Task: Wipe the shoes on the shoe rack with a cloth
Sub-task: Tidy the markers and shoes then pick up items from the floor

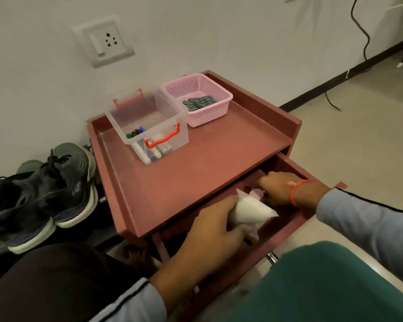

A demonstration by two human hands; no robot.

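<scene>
light: we get dim, even indoor light, soft shadows
blur: slight softness everywhere
edges: wide-angle bending at 1 o'clock

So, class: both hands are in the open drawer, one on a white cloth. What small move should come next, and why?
Probably lift the white cloth clear of the open drawer. The left hand already grips it, while the shoes sit unwiped to the left. The right hand is deeper in the drawer; what it touches is unclear.

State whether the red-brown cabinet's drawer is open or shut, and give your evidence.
Open. The red-brown wooden drawer is pulled out below the cabinet top, and both hands reach inside it.
</scene>
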